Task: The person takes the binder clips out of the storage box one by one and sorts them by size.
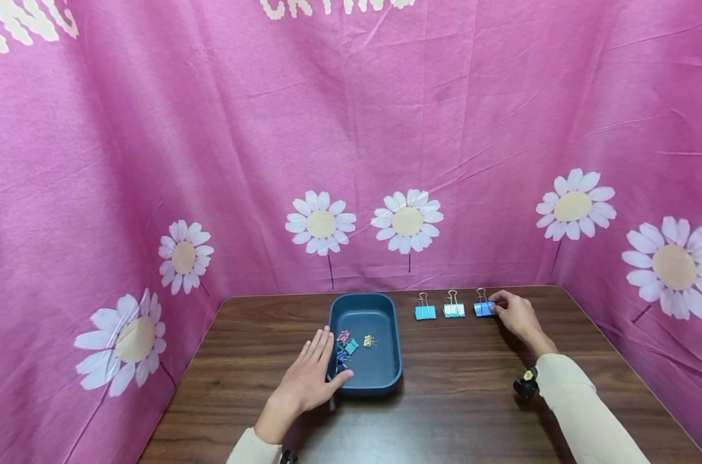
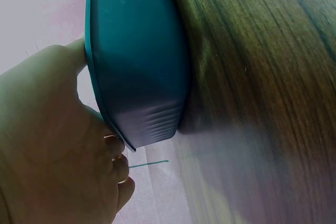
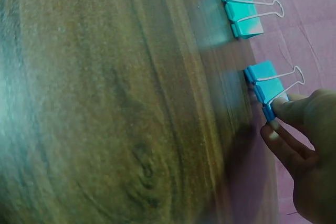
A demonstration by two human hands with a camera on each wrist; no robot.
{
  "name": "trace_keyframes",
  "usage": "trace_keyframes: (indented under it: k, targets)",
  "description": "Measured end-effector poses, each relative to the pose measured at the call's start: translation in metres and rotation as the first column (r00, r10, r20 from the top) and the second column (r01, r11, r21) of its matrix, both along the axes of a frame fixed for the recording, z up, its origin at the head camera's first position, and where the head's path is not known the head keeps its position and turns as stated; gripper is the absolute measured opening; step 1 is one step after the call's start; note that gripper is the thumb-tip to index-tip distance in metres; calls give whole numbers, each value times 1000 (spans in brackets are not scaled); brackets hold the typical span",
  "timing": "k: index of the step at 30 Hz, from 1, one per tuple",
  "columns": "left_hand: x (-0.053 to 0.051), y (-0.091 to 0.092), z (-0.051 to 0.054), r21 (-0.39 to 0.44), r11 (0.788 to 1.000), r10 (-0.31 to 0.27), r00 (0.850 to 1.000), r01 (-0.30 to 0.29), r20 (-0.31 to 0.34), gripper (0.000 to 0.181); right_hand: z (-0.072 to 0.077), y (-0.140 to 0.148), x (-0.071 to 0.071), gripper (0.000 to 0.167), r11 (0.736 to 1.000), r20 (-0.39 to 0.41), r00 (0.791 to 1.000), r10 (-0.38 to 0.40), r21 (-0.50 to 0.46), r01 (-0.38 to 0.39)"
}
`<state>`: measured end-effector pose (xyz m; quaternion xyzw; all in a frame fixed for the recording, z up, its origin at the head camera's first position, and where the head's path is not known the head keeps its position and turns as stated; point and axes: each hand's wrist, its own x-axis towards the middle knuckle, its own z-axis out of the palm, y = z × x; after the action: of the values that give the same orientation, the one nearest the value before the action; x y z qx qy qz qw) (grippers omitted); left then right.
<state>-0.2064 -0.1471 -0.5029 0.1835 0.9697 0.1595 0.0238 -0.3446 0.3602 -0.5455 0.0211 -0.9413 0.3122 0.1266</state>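
Observation:
At the table's back right, my right hand pinches the side of a large blue binder clip, which stands with its wire handle up. Thumb and fingers meet at the clip's end in the right wrist view. Left of it stand two more large binder clips, a light teal one and a turquoise one. My left hand rests on the left rim of a dark blue tray, its fingers stretched along the edge. Inside lie several small binder clips, among them pink, teal and yellow.
The brown wooden table extends around the tray and in front of the clips. A pink curtain with printed daisies hangs behind the table's back edge and along both sides.

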Motion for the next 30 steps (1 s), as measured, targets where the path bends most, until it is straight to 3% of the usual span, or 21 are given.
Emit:
trace_keyframes:
  k: [8, 22, 30]
  targets:
    - [1, 0, 0, -1, 1000, -2, 1000, 2, 3, 92, -5, -1, 1, 18, 1000, 50, 999, -18, 12, 18]
    - [-1, 0, -2, 0, 1000, -4, 1000, 4, -6, 92, -5, -5, 1, 23, 1000, 46, 999, -19, 6, 18]
    - [-1, 0, -2, 0, 1000, -1, 1000, 1, -3, 93, -3, -6, 1, 22, 999, -31, 999, -38, -7, 37]
